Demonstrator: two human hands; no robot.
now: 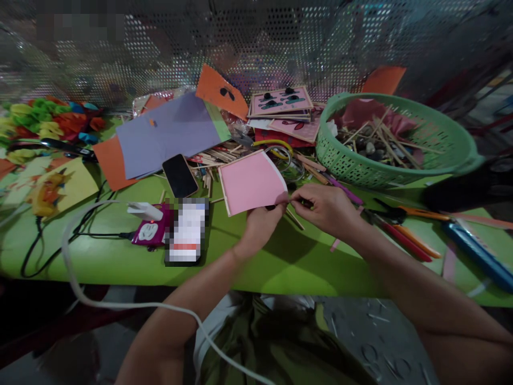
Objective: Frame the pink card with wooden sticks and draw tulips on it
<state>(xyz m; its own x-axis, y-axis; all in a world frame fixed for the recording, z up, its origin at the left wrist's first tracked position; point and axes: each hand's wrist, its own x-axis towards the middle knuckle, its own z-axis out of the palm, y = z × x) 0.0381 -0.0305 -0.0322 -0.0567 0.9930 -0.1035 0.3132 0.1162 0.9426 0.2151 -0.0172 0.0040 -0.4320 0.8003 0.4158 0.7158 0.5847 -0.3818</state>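
My left hand (pixel 264 224) is closed on the near right corner of a pink paper card (pixel 254 182), holding it tilted above the green table. Thin wooden sticks edge the card on its left and far sides, while its right edge shows white and curls a little. Close beside that corner, my right hand (pixel 326 208) is pinched, fingertips nearly meeting the left ones. Whatever sits in the right fingers is too small to make out. A loose wooden stick (pixel 295 219) lies beneath the hands.
A green plastic basket (pixel 401 174) with sticks and stones stands at right. Scissors (pixel 417 213) and a blue cutter (pixel 476 254) lie nearer. Finished-looking cards (pixel 280 101), purple paper (pixel 168 133), phones (pixel 180 175), a power strip (pixel 150 231) and a white cable (pixel 76 283) lie leftward.
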